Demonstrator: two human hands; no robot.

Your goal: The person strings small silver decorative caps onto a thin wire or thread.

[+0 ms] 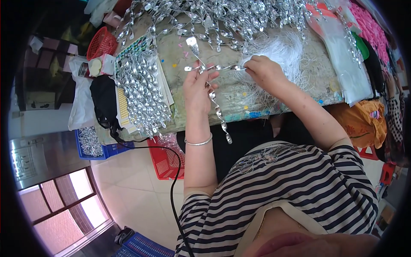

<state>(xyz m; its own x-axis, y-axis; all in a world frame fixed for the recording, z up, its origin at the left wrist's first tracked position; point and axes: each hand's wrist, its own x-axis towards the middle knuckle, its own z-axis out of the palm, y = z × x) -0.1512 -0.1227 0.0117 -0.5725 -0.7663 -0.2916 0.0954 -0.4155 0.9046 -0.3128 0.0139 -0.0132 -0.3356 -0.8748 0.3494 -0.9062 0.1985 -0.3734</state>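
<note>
My left hand [198, 84] pinches a string of shiny silver leaf-shaped pieces [216, 108] that hangs from it down over the table's front edge. My right hand [262, 70] grips the other end of the string, where a few silver pieces [227, 67] stretch level between both hands. Under my right hand lies a bundle of white threads [283, 50]. A silver bangle [198, 141] sits on my left wrist.
A heap of finished silver strings [141, 88] lies left on the worn table [180, 51]; many more [214, 15] cover its far side. Clear plastic bags [342, 55] lie right. Red baskets [102, 43] [165, 158], a blue crate [92, 145] and a black cable [171, 188] are nearby.
</note>
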